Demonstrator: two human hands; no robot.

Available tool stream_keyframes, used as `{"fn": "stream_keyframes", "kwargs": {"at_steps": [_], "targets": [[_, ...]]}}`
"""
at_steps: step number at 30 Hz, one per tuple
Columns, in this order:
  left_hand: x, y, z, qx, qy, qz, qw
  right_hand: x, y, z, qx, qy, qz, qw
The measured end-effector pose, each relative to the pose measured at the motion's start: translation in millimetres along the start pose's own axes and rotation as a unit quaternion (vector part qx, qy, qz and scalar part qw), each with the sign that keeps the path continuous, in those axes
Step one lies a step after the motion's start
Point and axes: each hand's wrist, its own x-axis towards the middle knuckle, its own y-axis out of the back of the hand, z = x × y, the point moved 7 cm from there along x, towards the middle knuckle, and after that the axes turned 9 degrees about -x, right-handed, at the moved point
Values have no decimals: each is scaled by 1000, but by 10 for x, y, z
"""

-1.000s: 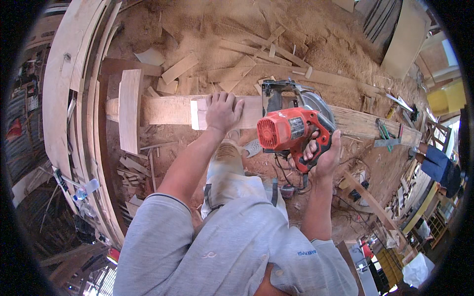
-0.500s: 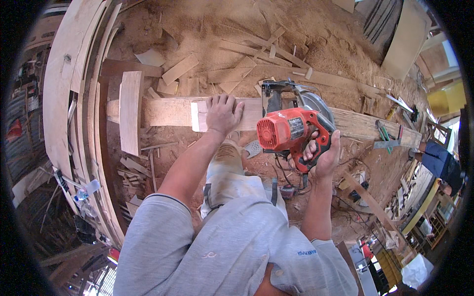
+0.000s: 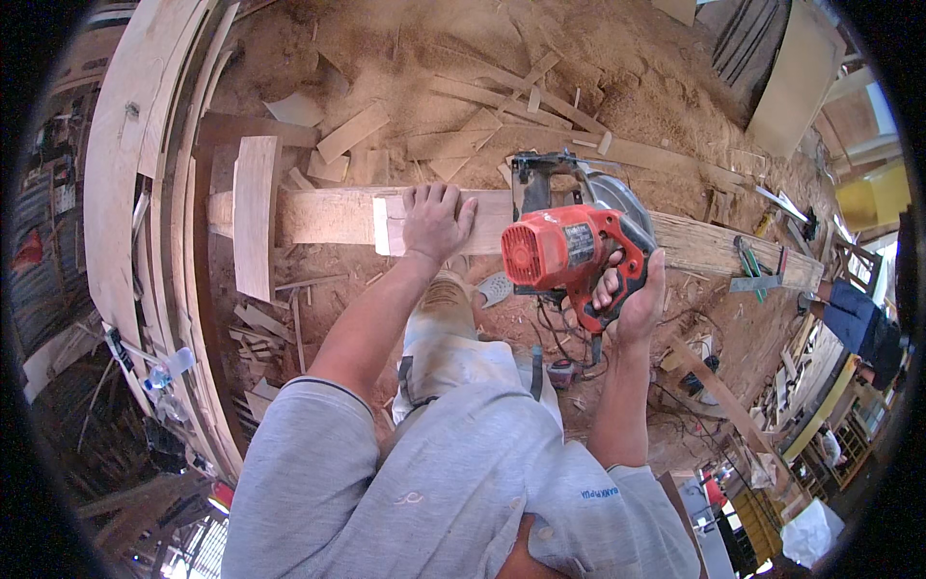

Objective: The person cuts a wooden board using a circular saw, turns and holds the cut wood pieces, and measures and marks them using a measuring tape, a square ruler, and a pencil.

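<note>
Your right hand grips the red saw over the short board, mid-scene; your left hand presses flat on it, left of the saw. Looks like sawing; next calls for steady hold.

A person's left hand rests on a board atop a long plank, left of a circular saw in the right hand. A second board crosses the plank's left end; hand tools lie near its right, offcuts beyond, stacked planks far left.
</note>
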Motion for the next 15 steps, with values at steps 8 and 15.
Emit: {"fn": "stream_keyframes", "kwargs": {"at_steps": [8, 15], "targets": [[-28, 21, 23, -1, -3, 1, 1000, -6, -42, -26, 5, 0, 3, 1000], [-78, 36, 44, 3, -6, 8, 1000, 8, -28, -31, 13, 20, -18, 1000]]}}
